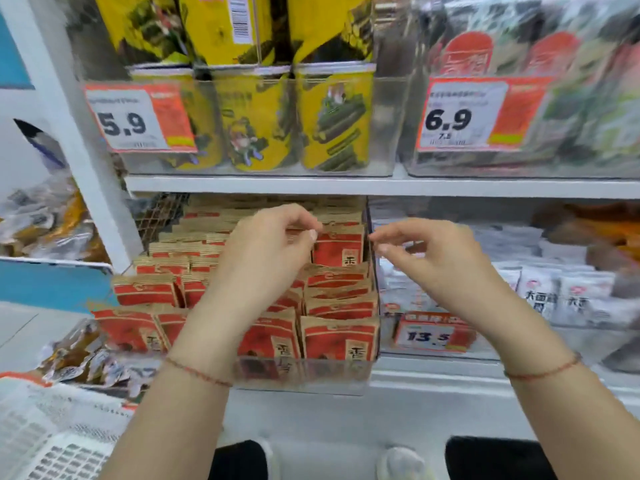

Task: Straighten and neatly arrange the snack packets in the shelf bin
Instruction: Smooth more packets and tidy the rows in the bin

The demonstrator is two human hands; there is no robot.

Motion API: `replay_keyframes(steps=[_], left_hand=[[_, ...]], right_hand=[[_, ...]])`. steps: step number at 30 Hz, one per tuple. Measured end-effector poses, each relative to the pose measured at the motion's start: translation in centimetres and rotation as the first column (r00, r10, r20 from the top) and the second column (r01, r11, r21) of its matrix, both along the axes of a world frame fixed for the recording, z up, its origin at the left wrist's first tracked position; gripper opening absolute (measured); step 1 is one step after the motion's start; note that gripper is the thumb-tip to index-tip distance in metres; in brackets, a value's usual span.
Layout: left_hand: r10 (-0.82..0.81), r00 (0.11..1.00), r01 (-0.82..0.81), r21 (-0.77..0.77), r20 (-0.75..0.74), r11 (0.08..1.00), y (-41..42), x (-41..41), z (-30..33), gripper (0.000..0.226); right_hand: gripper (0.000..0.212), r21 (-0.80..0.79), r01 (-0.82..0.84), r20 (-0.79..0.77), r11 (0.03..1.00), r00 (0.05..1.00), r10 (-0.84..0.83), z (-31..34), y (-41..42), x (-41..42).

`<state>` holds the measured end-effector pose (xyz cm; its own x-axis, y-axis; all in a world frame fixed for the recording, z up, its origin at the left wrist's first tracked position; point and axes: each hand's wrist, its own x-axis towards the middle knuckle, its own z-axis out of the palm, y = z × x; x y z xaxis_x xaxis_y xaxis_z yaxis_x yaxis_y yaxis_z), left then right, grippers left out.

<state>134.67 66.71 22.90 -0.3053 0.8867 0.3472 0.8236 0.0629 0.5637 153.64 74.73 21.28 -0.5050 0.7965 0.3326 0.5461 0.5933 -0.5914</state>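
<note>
Snack packets (341, 336): red-and-kraft, standing in rows inside the clear shelf bin (311, 374), lower shelf, front edge. One packet (341, 244) stands proud at the bin's right wall. Our left hand (263, 258) seems to pinch its top, likely to seat it; right hand (429, 251) hovers loosely curled, empty. Yellow canisters (332, 116) on the shelf above.

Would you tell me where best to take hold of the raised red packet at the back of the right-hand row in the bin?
Probably by its tan top seal, from above. The raised red packet stands upright, higher than its neighbours, so only that upper edge is free; the packets in front and the bin wall cover the rest. The left hand is already at its top left corner.
</note>
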Motion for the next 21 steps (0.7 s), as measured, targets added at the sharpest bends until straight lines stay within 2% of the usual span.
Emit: replay_keyframes(steps=[3,5,8,12,15,21], left_hand=[[0.066,0.994,-0.064,0.022,-0.084,0.998,2.3,-0.2,-0.3,0.013],[0.062,0.996,-0.06,0.027,-0.063,0.998,2.5,-0.4,-1.4,0.011],[0.044,0.999,-0.044,-0.023,0.0,0.999,2.5,-0.7,-2.9,0.013],[0.037,0.998,-0.036,-0.022,0.051,0.999,2.5,-0.9,-2.7,0.013],[-0.015,0.998,0.02,-0.067,0.067,0.998,2.4,-0.8,-2.4,0.015],[-0.057,0.998,0.049,-0.296,-0.019,0.954,2.4,-0.7,-2.3,0.049]], right_hand=[[0.02,-0.022,-0.036,0.297,0.999,0.954,0.041,0.0,1.7,-0.6],[0.027,-0.09,-0.087,0.384,0.992,0.916,0.115,0.1,2.2,-1.5],[0.025,-0.139,-0.134,0.39,0.981,0.903,0.179,-0.2,3.0,-2.5],[0.028,-0.266,-0.161,0.281,0.951,0.93,0.236,-0.5,3.9,-2.3],[0.022,-0.238,-0.173,0.293,0.956,0.925,0.241,-0.8,4.4,-2.0],[0.019,-0.228,-0.157,0.266,0.961,0.939,0.217,-1.5,4.7,-1.6]])
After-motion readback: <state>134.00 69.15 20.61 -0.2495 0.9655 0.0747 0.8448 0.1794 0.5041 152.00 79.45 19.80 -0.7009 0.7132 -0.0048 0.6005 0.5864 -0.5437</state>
